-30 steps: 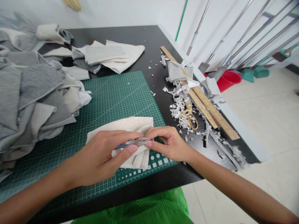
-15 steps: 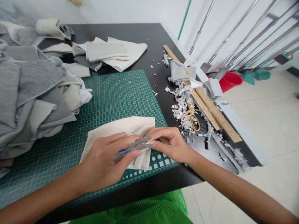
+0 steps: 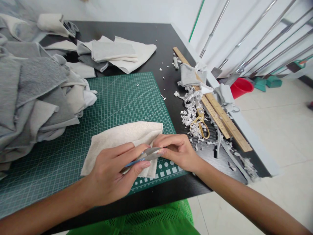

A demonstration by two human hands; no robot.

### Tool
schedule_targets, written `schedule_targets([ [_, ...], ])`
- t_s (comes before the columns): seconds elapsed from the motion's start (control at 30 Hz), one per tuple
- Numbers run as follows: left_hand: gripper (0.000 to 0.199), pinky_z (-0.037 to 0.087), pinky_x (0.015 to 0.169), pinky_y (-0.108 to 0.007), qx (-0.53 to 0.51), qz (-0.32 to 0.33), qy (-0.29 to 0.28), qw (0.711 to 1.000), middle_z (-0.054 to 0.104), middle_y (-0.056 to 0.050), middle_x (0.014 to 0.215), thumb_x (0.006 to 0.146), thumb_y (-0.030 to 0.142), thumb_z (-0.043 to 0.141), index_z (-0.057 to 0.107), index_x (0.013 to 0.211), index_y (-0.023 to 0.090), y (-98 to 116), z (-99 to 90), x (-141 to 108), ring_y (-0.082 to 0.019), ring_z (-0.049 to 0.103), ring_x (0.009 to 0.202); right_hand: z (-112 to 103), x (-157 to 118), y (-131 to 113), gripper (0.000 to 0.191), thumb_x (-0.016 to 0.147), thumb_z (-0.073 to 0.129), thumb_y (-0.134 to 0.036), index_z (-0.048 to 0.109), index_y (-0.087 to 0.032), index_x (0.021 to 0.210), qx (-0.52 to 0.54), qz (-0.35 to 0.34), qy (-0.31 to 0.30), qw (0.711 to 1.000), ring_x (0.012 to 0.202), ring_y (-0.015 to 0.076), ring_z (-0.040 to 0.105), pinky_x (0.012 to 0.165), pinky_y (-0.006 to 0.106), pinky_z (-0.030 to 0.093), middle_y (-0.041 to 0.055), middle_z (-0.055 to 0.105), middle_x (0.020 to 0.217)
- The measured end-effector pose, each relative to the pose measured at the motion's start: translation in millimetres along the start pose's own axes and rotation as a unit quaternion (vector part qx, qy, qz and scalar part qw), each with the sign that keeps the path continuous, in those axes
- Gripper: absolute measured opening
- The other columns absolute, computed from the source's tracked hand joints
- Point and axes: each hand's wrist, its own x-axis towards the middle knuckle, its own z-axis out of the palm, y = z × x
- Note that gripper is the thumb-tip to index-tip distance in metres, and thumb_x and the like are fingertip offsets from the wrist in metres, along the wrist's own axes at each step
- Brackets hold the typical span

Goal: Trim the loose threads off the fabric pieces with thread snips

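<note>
A cream cloth [image 3: 107, 142] lies on the green cutting mat [image 3: 122, 98] near the table's front edge. My left hand [image 3: 119, 169] is wrapped round small snips [image 3: 150, 153] with blue on the handle; their blades are together and point right. At the cloth's right edge my right hand [image 3: 177, 150] is closed, thumb and forefinger pinched on the cloth beside the blade tips. The fingers partly hide the spot where blades and cloth meet.
Grey and cream fabric is heaped [image 3: 36, 88] at the left. Folded pieces [image 3: 114, 52] lie at the back. On the right are wooden rulers [image 3: 220, 119], gold-handled scissors [image 3: 200, 122] and white scraps [image 3: 187, 117]. Beyond the table stands a red bucket [image 3: 241, 87].
The snips' blades, apart before, have closed. My left hand has moved slightly down, and the cloth's left corner has shifted a little left. The camera view has shifted slightly.
</note>
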Motion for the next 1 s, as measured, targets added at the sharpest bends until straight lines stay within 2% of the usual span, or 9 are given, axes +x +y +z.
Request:
schedule_targets([
  [0.4, 0.016, 0.042, 0.052, -0.023, -0.009, -0.026, -0.01, 1.0, 0.062, 0.003, 0.074, 0.102, 0.02, 0.06, 0.065, 0.117, 0.018, 0.3, 0.6, -2.8, -0.009, 0.055, 0.056, -0.6, 0.2, 0.6, 0.011, 0.088, 0.079, -0.021, 0.083, -0.027, 0.097, -0.001, -0.004, -0.006, 1.0, 0.083, 0.0155, 0.072, 0.078, 0.031, 0.056, 0.0027, 0.08, 0.086],
  [0.6, 0.015, 0.043, 0.051, -0.024, -0.019, -0.026, 0.007, 0.999, 0.058, 0.005, 0.068, 0.102, 0.02, 0.059, 0.065, 0.116, 0.019, -0.1, 1.8, -3.6, -0.01, 0.055, 0.053, 0.7, 0.7, 1.6, 0.014, 0.088, 0.079, -0.02, 0.083, -0.029, 0.098, 0.0, -0.023, -0.001, 1.0, 0.082, 0.0155, 0.073, 0.08, 0.032, 0.057, 0.0018, 0.081, 0.087],
  [1.0, 0.02, 0.047, 0.05, -0.023, -0.041, -0.038, 0.014, 0.998, 0.068, 0.002, 0.072, 0.102, 0.022, 0.059, 0.066, 0.12, 0.019, -0.4, 1.9, -7.0, -0.012, 0.062, 0.056, 2.2, 1.0, -1.2, 0.009, 0.087, 0.08, -0.025, 0.083, -0.029, 0.095, -0.018, -0.021, 0.01, 1.0, 0.081, 0.0168, 0.074, 0.08, 0.035, 0.059, 0.0021, 0.081, 0.084],
])
